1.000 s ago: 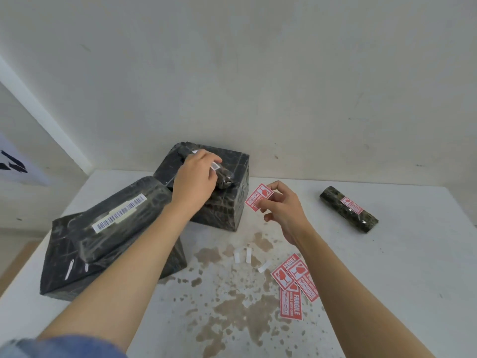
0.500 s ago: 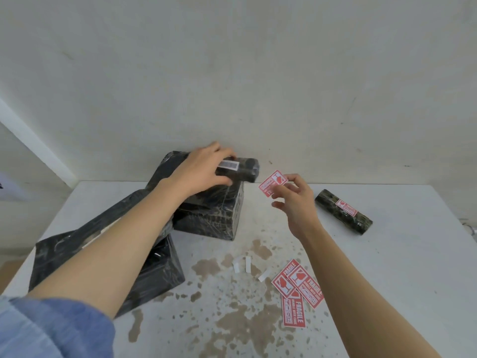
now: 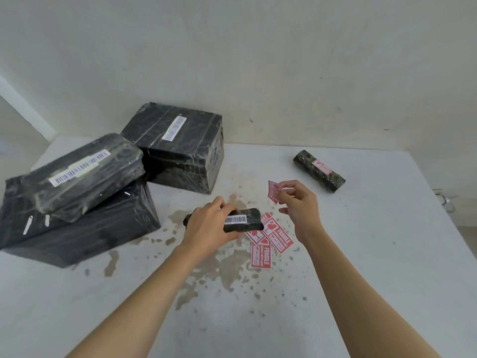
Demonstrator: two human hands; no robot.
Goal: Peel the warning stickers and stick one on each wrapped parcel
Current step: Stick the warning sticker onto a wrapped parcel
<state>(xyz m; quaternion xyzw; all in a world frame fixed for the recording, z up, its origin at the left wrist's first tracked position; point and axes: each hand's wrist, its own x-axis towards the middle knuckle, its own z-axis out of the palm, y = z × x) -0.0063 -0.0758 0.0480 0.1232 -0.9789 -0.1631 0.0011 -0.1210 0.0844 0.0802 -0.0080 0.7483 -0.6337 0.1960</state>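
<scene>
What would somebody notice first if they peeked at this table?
Probably the two hands in the middle: the left hand grips a small black parcel with a barcode, and the right hand pinches a red sticker. More red stickers lie on the stained white table under them, and big black parcels sit stacked at the left.

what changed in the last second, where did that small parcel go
The left hand lifted the small parcel off the cube parcel and brought it down toward the loose stickers. The right hand still pinches one sticker. The stickered roll and stacked parcels stayed put.
</scene>
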